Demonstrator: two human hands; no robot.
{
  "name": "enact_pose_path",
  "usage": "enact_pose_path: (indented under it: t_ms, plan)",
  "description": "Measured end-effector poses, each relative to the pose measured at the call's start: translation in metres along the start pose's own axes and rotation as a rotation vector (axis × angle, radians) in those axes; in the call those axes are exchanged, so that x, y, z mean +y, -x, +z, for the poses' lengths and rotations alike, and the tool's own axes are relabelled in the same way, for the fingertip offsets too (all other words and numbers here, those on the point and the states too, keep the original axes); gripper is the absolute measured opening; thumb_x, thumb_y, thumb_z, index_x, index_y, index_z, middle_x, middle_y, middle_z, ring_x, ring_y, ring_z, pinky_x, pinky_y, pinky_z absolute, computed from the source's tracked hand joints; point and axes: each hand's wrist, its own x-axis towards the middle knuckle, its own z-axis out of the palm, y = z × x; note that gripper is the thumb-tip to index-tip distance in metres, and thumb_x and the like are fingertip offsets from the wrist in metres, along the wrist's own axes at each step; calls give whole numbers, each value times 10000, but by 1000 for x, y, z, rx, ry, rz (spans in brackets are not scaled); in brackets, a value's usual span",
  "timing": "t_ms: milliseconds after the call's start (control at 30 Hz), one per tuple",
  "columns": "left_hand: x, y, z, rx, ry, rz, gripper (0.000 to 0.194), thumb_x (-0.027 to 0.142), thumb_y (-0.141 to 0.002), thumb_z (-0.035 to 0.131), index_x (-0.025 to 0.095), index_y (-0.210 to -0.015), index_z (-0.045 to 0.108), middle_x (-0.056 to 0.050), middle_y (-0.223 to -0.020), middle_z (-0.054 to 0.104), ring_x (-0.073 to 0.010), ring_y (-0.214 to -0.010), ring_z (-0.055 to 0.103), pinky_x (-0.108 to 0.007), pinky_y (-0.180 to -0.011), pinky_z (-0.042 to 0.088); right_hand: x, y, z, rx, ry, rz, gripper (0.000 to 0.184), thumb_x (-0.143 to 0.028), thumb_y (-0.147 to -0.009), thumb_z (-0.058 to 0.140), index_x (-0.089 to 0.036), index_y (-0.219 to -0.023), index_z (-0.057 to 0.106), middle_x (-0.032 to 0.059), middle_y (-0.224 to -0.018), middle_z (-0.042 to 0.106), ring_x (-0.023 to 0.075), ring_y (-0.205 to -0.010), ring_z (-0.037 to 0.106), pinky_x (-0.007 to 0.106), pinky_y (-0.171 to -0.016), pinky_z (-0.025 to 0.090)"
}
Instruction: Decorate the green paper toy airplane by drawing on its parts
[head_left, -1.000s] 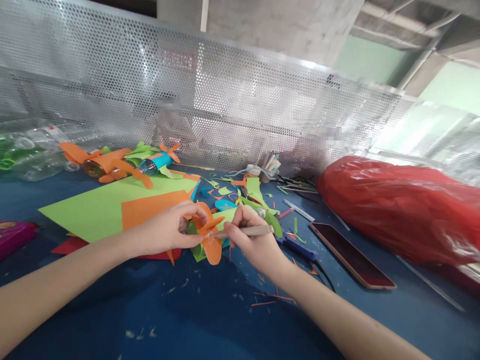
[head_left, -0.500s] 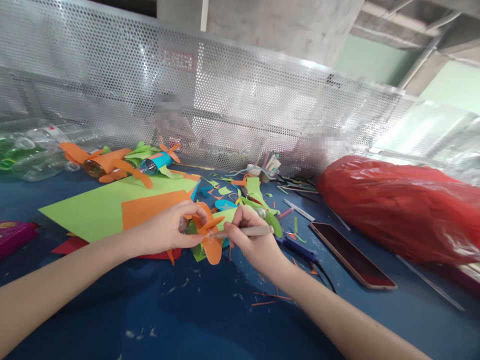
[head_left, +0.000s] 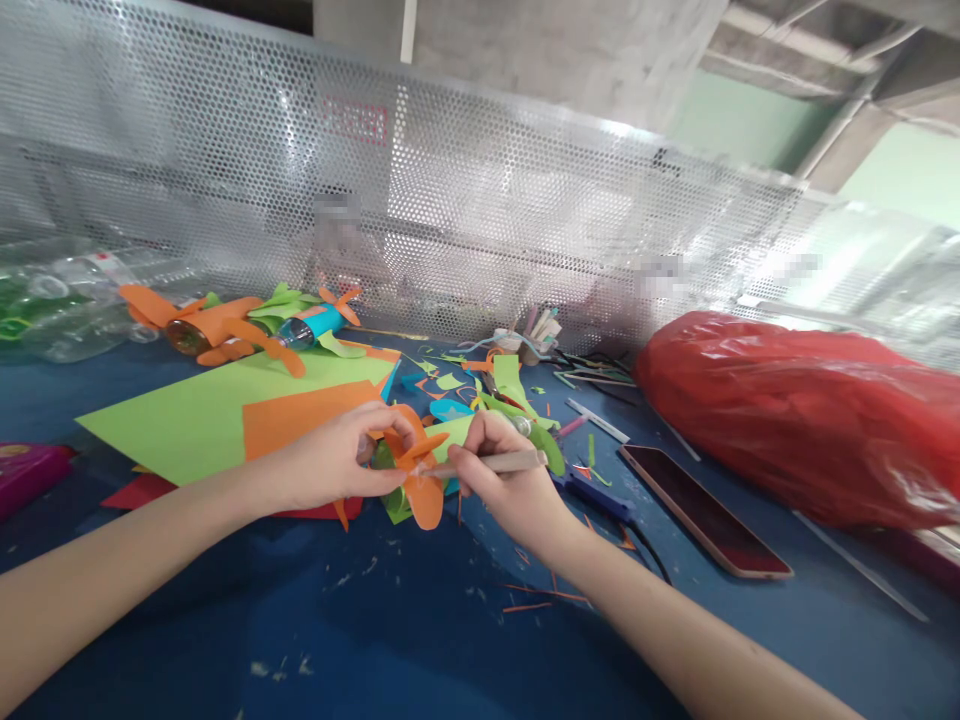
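Observation:
Between the thumb and fingers of my left hand [head_left: 364, 450] is an orange paper propeller [head_left: 426, 497] with rounded blades; a clear patch shows at its centre. My right hand [head_left: 501, 475] is closed around a pale pen-like stick [head_left: 517, 461], held like a pencil. The stick's tip meets the propeller near its centre. Green paper pieces lie behind and below the propeller, partly hidden by my hands. Under my left forearm spread a large light green sheet [head_left: 187, 410] and an orange sheet [head_left: 292, 418].
Paper-decorated bottles [head_left: 217, 325] and clear plastic bottles [head_left: 79, 325] lie at the back left. To the right are a blue glue gun [head_left: 596, 497], a phone [head_left: 705, 510] and a red plastic bag [head_left: 787, 415]. A cup of markers [head_left: 541, 340] stands near the perforated metal panel [head_left: 465, 200].

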Motion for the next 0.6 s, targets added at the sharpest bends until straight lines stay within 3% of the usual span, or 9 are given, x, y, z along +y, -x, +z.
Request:
enact_pose_path:
  t_ms: [600]
  plan:
    - [-1, 0, 0, 9, -4, 3, 256, 426, -841, 728, 234, -986, 642, 18, -887, 592, -110, -581, 398, -268, -548, 355, -3, -1, -1, 4, -19, 9, 283, -308, -835, 638, -265, -681, 405, -73, -536, 471, 122, -510, 405, 267, -518, 375]
